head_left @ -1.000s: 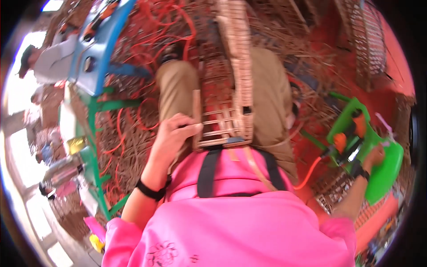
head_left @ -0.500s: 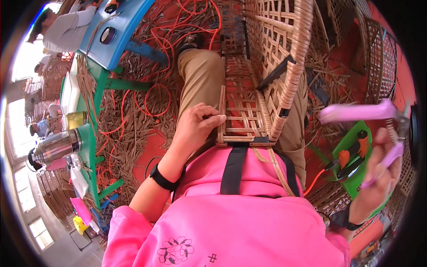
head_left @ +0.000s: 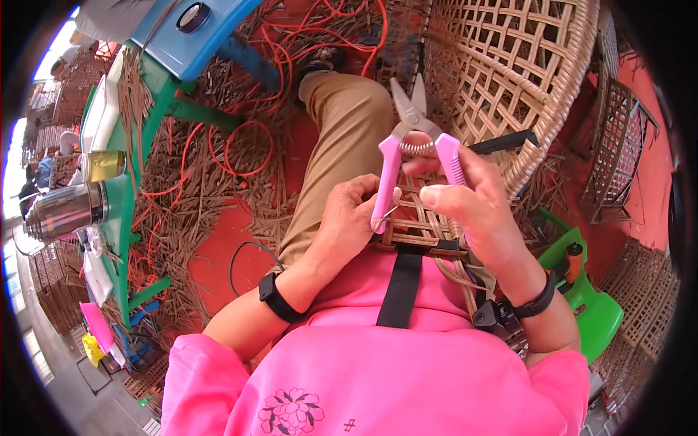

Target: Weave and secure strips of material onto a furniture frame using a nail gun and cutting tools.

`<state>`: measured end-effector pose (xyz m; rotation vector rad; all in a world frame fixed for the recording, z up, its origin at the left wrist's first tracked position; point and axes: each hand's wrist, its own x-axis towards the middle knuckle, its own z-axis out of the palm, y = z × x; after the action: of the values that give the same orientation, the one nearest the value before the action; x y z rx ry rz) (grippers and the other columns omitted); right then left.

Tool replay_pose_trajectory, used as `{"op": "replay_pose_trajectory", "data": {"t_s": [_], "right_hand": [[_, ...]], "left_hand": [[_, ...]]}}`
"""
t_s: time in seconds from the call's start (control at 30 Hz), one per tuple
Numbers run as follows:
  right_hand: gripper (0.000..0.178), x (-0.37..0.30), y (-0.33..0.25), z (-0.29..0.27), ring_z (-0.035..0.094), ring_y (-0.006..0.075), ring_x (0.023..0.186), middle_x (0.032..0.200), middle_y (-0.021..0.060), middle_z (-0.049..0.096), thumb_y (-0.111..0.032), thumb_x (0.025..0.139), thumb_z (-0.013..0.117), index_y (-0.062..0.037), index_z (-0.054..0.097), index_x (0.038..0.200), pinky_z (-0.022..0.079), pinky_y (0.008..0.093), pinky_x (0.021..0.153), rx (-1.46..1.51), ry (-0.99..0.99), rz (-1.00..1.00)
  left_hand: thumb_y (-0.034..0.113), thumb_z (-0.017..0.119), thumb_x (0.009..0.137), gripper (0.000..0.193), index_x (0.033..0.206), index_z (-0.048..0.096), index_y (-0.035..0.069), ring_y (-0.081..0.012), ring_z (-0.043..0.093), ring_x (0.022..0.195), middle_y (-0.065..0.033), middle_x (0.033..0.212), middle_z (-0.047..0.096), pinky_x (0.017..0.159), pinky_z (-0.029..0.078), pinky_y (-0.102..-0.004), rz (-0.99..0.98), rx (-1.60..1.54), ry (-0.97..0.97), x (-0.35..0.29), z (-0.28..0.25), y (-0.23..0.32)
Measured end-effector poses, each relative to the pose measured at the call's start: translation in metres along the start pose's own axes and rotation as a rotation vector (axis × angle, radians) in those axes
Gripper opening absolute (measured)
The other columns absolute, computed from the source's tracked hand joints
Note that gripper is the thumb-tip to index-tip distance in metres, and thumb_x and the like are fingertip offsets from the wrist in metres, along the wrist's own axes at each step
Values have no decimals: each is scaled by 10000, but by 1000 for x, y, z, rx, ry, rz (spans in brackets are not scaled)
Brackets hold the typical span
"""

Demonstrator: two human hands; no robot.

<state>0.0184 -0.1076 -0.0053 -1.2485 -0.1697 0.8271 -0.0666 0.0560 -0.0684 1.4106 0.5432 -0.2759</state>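
Note:
A pair of pruning shears (head_left: 413,116) with lilac handles is in my right hand (head_left: 483,207), in front of my lap. Its blades are spread and point away from me, and a coil spring shows between the handles. My left hand (head_left: 345,218) is closed with curled fingers at the left edge of the woven basket (head_left: 534,73), its thumb close behind the left handle of the shears. That handle partly hides the grip. The basket stands between my legs, its tall lattice side leaning to the right and its narrow near end by my waist.
To the left stands a green table (head_left: 149,240) with a steel flask (head_left: 65,212) and a jar of yellow liquid (head_left: 104,166). A blue stool (head_left: 156,36) carries a tape roll (head_left: 193,18). Orange hose and cane scraps litter the red floor. A green stool (head_left: 600,320) is at right.
My right hand has brought the shears from the far right to the front of my lap. The basket's tall side now leans further right. My left hand stays at the basket's edge.

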Motion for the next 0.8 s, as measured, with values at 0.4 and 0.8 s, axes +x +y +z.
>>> {"op": "replay_pose_trajectory", "data": {"t_s": [0.4, 0.8], "right_hand": [[447, -10, 5, -19, 679, 253, 980, 1108, 174, 667, -183, 914, 520, 33, 495, 1305, 547, 358, 827, 340, -76, 293], [425, -39, 1, -34, 696, 209, 722, 875, 135, 685, -398, 962, 518, 9, 604, 1046, 557, 319, 573, -64, -193, 965]], "left_hand": [[71, 685, 882, 87, 922, 709, -4, -68, 609, 705, 7, 771, 668, 639, 486, -224, -112, 116, -152, 21, -22, 11], [164, 764, 805, 146, 830, 725, 26, -79, 530, 567, -28, 597, 573, 524, 419, -288, 139, 614, -179, 38, -31, 6]]}}
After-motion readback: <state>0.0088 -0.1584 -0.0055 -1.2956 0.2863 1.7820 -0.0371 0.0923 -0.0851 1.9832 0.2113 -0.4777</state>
